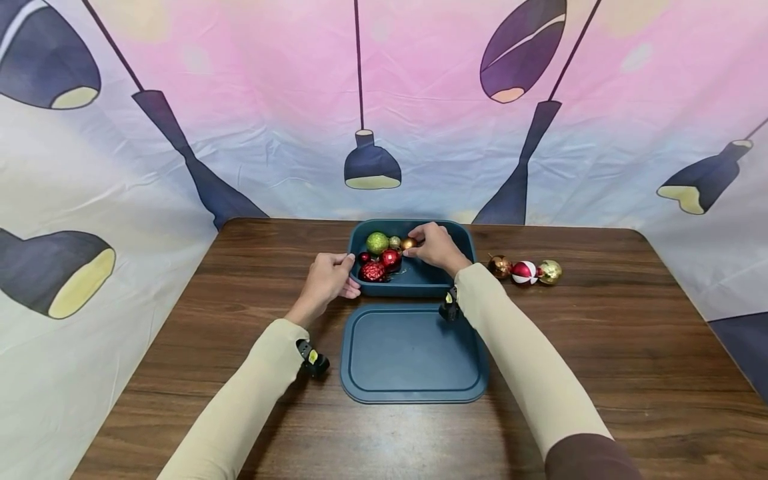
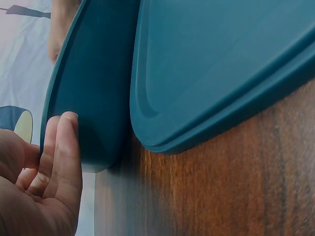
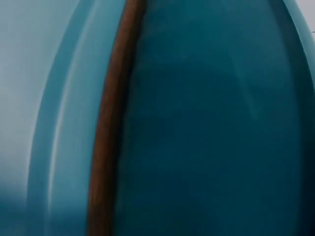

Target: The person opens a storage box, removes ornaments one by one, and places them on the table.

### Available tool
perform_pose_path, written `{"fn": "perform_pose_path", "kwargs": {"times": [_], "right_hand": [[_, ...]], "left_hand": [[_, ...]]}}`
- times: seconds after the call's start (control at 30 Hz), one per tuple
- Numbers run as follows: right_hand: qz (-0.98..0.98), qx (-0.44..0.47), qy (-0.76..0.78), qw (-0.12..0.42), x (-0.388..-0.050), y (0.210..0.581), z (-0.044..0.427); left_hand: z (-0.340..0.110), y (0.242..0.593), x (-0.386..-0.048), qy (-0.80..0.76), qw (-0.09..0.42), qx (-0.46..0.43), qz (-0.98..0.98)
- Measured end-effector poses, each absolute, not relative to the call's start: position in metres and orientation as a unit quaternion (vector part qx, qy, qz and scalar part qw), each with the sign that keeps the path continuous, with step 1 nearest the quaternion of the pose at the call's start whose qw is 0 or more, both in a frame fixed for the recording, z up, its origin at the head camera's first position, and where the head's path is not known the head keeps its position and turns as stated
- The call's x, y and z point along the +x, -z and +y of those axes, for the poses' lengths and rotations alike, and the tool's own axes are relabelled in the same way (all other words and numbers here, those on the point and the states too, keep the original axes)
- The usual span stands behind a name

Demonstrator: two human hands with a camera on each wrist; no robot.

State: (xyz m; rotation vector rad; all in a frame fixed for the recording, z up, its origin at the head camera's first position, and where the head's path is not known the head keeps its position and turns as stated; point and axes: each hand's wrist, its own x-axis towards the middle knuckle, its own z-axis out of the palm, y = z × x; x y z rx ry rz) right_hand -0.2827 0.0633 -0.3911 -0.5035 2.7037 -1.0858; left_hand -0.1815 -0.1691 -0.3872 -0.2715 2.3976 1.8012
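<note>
Left sleeve [image 1: 231, 407]: cream, slanting from the lower left edge of the head view toward the centre; the black wrist device [image 1: 313, 360] at its cuff bears a yellow mark too small to read.
Left hand [image 1: 324, 280]: left of centre, thumb and fingers gripping the wall at the left end of the blue box [image 1: 402, 291] — at lower left of the left wrist view, two nearly straight fingers lie along the outer wall.
Box lie: centre of the frame, near the far edge of the wooden table [image 1: 630, 373], mouth upward, long axis running left to right.
Cluster: small red ball [image 1: 364, 257], textured red ball [image 1: 373, 271], green ball [image 1: 377, 243], glossy red ball [image 1: 391, 260] and small green-gold ball [image 1: 394, 243], all in the box's left half.
Orange-gold ball [image 1: 409, 244]: inside the box at the cluster's right, between thumb and fingertip; round, much alike along any axis, and where its cap points cannot be told.
Lid [image 1: 417, 353]: flat on the table just below the box, its long axis parallel; blurred at left of the right wrist view.
Right hand [image 1: 437, 247]: over the box's right half, thumb and finger pinching the orange-gold ball — a narrow grip.
Right sleeve [image 1: 528, 353]: cream, dark brown at lower right.
Row at right: brown ball [image 1: 500, 267], red-and-white ball [image 1: 525, 273] and gold ball [image 1: 549, 272], close together on the table, lined up left to right.
</note>
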Motion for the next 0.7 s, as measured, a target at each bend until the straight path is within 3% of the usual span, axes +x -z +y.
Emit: {"fn": "perform_pose_path", "kwargs": {"times": [0.7], "right_hand": [[0.913, -0.173, 0.364, 0.071, -0.277, 0.378, 0.084]], "left_hand": [[-0.169, 0.388, -0.181, -0.598, 0.065, -0.090, 0.794]]}}
